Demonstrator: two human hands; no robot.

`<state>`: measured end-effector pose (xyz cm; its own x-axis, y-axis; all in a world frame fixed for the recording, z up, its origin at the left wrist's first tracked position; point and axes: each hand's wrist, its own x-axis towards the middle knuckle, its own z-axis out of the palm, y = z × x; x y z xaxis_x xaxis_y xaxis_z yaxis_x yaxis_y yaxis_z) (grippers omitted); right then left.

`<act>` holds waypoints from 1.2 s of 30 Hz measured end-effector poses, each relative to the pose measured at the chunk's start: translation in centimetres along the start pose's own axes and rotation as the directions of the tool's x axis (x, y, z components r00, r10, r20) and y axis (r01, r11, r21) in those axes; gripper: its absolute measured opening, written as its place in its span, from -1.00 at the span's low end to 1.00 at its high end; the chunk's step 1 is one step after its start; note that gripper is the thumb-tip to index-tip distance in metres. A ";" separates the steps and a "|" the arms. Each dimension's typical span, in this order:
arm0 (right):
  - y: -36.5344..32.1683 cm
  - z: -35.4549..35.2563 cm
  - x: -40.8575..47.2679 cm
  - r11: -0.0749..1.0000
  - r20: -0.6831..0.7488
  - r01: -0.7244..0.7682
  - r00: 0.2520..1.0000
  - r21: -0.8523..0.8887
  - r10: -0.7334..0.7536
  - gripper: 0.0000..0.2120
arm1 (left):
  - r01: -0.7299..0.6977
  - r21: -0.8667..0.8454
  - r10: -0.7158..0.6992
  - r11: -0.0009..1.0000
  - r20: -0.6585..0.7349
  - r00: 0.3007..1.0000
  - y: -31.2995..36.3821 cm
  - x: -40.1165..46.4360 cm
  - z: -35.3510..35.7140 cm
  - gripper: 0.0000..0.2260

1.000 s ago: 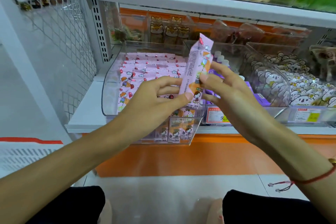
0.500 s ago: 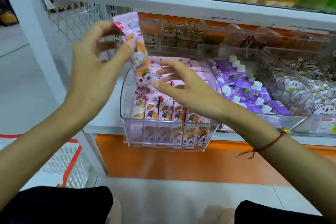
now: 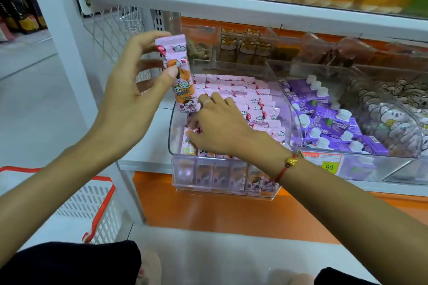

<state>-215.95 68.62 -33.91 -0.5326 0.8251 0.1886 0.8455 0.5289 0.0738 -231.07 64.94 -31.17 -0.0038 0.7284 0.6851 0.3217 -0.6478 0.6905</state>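
My left hand pinches a pink and orange snack packet between thumb and fingers, holding it upright above the left edge of a clear plastic bin. The bin stands on the lower shelf and holds several rows of the same pink packets. My right hand reaches down into the bin, its fingers curled among the packets at the front left; whether it grips one is hidden by the hand itself. A red cord bracelet circles that wrist.
To the right stands a bin of purple drink cartons, then a bin of grey cartoon packets. A price tag hangs on the white shelf edge. A white basket with red trim sits on the floor at left. Another shelf runs overhead.
Both hands held the packet a second ago. The left hand then lifted it up and left, and the right hand let go and dropped into the bin. The view shifted closer.
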 end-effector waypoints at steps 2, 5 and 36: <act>0.3 0.0 -0.6 0.994 -0.062 0.012 0.998 0.106 -0.006 -0.72 | 0.002 0.005 -0.002 1.000 0.005 1.000 0.0 0.0 0.1 -0.71; 0.8 -0.1 -1.7 0.954 -0.164 0.080 0.986 0.290 -0.033 -0.82 | 0.022 0.014 -0.022 1.000 0.012 1.000 -0.3 0.3 0.2 -0.75; 2.5 -0.2 -4.7 0.852 -0.244 0.024 0.962 0.523 0.123 -0.71 | -0.398 0.664 -0.108 0.633 0.586 0.803 -2.0 -0.3 -0.2 -0.60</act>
<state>-211.36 66.04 -34.42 -0.3992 0.8099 0.4298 0.6874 0.5746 -0.4442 -231.90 65.98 -32.74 0.5165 0.7860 0.3397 0.8337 -0.5522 0.0102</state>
